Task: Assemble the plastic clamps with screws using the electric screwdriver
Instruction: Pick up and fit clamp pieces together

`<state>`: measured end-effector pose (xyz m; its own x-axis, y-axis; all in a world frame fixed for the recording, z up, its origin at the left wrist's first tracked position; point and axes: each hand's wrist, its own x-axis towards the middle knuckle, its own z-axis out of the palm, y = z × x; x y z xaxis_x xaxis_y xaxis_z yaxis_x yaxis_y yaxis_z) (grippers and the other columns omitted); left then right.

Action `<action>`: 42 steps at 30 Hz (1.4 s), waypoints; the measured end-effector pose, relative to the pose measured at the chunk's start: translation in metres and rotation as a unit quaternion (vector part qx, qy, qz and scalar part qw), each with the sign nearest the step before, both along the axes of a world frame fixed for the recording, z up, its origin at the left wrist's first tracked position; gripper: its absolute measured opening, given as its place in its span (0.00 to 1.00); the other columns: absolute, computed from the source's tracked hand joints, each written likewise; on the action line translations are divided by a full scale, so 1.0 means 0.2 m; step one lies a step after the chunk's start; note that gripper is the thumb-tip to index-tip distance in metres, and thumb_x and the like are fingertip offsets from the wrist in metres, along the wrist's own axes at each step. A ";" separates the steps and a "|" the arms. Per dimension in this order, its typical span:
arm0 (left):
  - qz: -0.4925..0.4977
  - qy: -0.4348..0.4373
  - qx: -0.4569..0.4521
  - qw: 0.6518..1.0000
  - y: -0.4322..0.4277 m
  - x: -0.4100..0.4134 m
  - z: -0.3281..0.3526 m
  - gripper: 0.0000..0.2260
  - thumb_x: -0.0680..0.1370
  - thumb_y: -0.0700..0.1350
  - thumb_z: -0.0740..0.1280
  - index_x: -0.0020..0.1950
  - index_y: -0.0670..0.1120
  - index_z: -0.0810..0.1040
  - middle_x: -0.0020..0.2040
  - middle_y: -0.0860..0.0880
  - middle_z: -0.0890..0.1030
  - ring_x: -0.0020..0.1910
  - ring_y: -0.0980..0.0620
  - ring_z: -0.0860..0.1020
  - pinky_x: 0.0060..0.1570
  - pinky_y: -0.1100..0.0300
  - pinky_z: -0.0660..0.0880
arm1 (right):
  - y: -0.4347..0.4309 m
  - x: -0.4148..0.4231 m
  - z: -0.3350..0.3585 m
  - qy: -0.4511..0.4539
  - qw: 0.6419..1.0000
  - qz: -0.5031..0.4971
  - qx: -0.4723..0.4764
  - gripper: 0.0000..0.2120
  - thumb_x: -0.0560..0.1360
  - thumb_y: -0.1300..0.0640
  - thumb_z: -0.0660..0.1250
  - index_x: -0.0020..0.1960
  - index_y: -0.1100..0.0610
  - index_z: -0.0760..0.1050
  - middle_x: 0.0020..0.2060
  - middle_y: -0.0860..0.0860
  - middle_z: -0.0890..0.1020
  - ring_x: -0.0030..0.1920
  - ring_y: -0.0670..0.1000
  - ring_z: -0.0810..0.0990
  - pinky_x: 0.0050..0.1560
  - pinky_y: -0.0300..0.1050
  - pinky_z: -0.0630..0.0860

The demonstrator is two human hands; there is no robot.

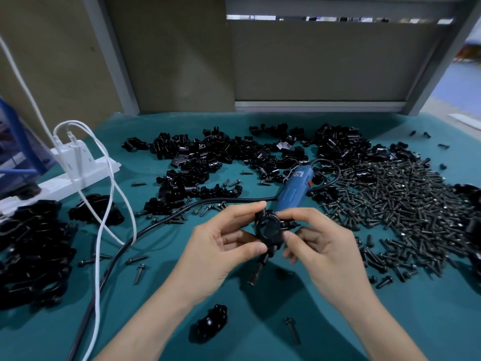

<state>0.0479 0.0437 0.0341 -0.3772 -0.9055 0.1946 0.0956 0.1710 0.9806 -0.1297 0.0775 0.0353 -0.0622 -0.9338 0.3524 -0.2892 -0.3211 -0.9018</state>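
Where the blue plastic-bodied electric screwdriver (294, 188) lies on its side on the teal cloth-covered table (390, 321), items are listed by their place from it.

- Black ring-shaped plastic clamp (269, 229): lifted off the table, just nearer the viewer than the screwdriver's tip. A long black metal screw (257, 272) hangs out of its lower lug.
- Left hand (221, 246): pinches the clamp's left side between thumb and forefinger.
- Right hand (320, 246): pinches the clamp's right side with thumb and fingertips.
- Heap of loose black screws (390, 199): right of the screwdriver.
- Spread of black plastic clamp halves (221, 157): behind and left of the screwdriver.
- Black power cord (153, 225): runs from the screwdriver leftward and toward the viewer.
- Pile of black clamp parts (33, 251): far left of the screwdriver, too blurred to tell whether joined.
- White power strip (78, 173) with white cables (104, 217): far left of the screwdriver.
- Single black clamp half (210, 323): well nearer the viewer than the screwdriver.
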 end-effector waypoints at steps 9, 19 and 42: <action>0.067 -0.092 -0.136 0.984 0.04 -0.01 0.01 0.24 0.67 0.43 0.76 0.59 0.63 0.80 0.57 0.59 0.82 0.34 0.57 0.82 0.44 0.69 0.78 | 0.02 0.05 -0.01 -0.085 0.995 0.024 0.039 0.14 0.67 0.54 0.78 0.50 0.49 0.80 0.42 0.51 0.86 0.43 0.51 0.85 0.45 0.40 0.81; 0.133 -0.202 -0.379 0.893 0.04 -0.01 0.01 0.24 0.73 0.56 0.70 0.67 0.50 0.76 0.59 0.58 0.80 0.54 0.63 0.79 0.53 0.63 0.78 | 0.01 0.06 -0.01 -0.133 0.988 0.037 0.062 0.11 0.63 0.55 0.76 0.45 0.51 0.81 0.40 0.50 0.80 0.35 0.47 0.78 0.39 0.40 0.77; 0.057 -0.076 -0.174 0.980 0.06 -0.04 -0.07 0.24 0.71 0.56 0.72 0.66 0.64 0.73 0.59 0.57 0.80 0.62 0.49 0.78 0.63 0.51 0.73 | 0.01 0.08 -0.01 -0.445 0.860 0.152 0.197 0.13 0.67 0.59 0.72 0.49 0.62 0.83 0.44 0.58 0.85 0.36 0.49 0.84 0.37 0.39 0.80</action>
<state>0.0391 0.0556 0.0202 -0.3256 -0.8322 0.4488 -0.0866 0.4989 0.8623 -0.1138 0.0798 0.0324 0.1246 -0.9906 -0.0566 0.6154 0.1219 -0.7787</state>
